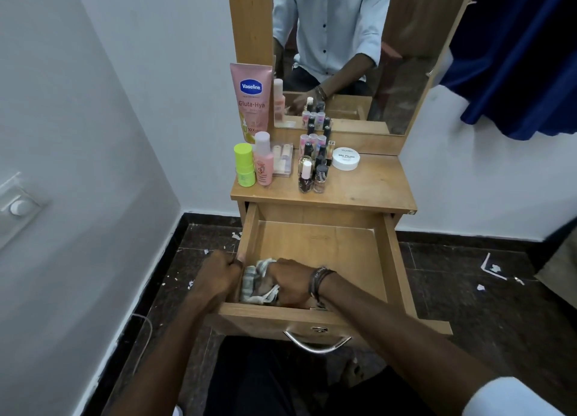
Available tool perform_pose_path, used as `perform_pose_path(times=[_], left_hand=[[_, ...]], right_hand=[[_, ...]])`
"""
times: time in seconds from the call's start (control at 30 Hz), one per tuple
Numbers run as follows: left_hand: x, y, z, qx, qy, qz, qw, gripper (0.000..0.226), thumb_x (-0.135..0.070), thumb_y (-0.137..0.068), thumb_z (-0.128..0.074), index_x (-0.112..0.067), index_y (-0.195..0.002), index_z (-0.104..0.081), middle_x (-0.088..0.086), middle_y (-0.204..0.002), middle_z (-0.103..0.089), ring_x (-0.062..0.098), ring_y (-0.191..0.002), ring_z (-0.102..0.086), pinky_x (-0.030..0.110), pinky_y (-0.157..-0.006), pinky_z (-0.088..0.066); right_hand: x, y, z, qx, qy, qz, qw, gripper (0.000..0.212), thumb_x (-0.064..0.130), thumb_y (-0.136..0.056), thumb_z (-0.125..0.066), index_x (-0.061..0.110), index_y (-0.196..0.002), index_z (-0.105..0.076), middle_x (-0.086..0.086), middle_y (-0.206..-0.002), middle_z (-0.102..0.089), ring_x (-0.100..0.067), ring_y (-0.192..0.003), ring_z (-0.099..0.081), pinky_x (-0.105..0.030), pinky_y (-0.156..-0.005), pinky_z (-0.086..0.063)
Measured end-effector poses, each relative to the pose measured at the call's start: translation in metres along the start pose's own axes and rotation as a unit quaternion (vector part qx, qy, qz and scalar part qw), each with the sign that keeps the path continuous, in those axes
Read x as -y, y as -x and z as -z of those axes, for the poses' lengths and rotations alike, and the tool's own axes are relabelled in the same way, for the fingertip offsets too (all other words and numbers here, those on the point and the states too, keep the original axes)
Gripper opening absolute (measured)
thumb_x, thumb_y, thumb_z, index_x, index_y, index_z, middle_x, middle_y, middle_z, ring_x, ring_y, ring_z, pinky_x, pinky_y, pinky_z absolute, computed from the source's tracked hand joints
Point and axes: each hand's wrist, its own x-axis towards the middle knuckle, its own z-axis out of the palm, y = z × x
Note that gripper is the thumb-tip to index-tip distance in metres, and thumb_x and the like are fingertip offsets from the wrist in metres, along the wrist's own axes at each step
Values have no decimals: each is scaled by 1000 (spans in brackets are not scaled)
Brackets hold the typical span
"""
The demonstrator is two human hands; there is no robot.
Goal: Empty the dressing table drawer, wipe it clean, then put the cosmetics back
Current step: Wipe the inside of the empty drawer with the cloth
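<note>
The wooden drawer (318, 244) is pulled out, and its bottom is bare apart from a crumpled striped cloth (256, 283) in the near left corner. My right hand (290, 283) presses down on that cloth, fingers closed around it. My left hand (218, 273) grips the drawer's left side wall from outside. On the table top (368, 184) stand the cosmetics: a pink Vaseline tube (251, 100), a green stick (244, 165), a pink bottle (263, 159), a clear case (282, 161), several nail polish bottles (313, 169) and a white round jar (345, 158).
A mirror (349, 50) rises behind the table top and reflects a person. A metal handle (317, 343) hangs on the drawer front. White walls close in at left, a blue curtain (512, 56) hangs at right. Paper scraps litter the dark floor (484, 290).
</note>
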Motion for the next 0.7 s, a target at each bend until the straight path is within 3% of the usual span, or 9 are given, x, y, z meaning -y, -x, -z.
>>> perform_pose_path(times=[0.1, 0.17, 0.27, 0.37, 0.43, 0.5, 0.6, 0.7], left_hand=[[-1, 1, 1, 4, -6, -3, 1000, 47, -21, -99, -53, -13, -53, -58, 10, -66, -64, 23, -65, -61, 28, -57, -36], [-3, 3, 1, 2, -12, -14, 1000, 51, -21, -100, -53, -17, -49, -53, 7, -62, -60, 22, -62, -58, 28, -57, -34], [-5, 5, 3, 3, -25, -14, 1000, 55, -23, -100, -53, -15, -46, -48, 8, -58, -55, 22, -58, -53, 30, -53, -32], [-5, 5, 3, 12, -28, -15, 999, 54, -25, -101, -51, -12, -49, -51, 2, -54, -53, 16, -51, -49, 25, -47, -32], [-6, 6, 3, 18, -26, -13, 999, 51, -28, -102, -49, -9, -56, -59, 1, -55, -54, 12, -50, -48, 25, -47, -32], [-5, 6, 4, 23, -10, -7, 1000, 49, -30, -103, -48, -4, -64, -65, 2, -58, -58, 12, -51, -50, 25, -48, -34], [-4, 5, 4, 26, 1, -5, 1000, 49, -29, -102, -49, -11, -57, -58, 1, -55, -57, 13, -50, -50, 25, -49, -34], [-3, 2, 3, 22, -4, 3, 1000, 50, -27, -101, -51, -11, -54, -55, 1, -52, -55, 13, -48, -50, 25, -48, -34]], right_hand=[[6, -13, 3, -8, 94, -25, 995, 26, 10, -83, -68, 2, -107, -69, -19, -107, -65, -36, -94, -62, -37, -74, -52], [14, -14, 0, -44, 202, -16, 978, 21, 11, -91, -55, 2, -106, -67, -19, -110, -64, -34, -100, -62, -36, -69, -44], [6, -15, -2, -87, 279, -38, 956, 30, 9, -96, -42, -1, -111, -66, -20, -119, -64, -33, -108, -62, -39, -76, -47], [-29, -21, 8, -114, 283, -128, 944, 38, 4, -98, -36, -5, -132, -49, -25, -138, -48, -35, -118, -56, -45, -90, -47], [-44, -23, 15, -125, 272, -151, 942, 43, 2, -96, -37, -2, -139, -41, -22, -146, -38, -35, -119, -56, -46, -89, -48], [-48, -21, 17, -117, 271, -156, 943, 41, 2, -94, -42, 1, -134, -49, -20, -142, -43, -34, -114, -59, -45, -88, -50], [-57, -6, 14, -132, 258, -213, 933, 30, 6, -92, -47, 8, -117, -64, -15, -126, -58, -35, -109, -62, -43, -88, -52], [-82, 28, 19, -113, 252, -296, 915, 26, 9, -93, -47, 14, -112, -65, -11, -115, -65, -34, -105, -63, -42, -84, -54]])
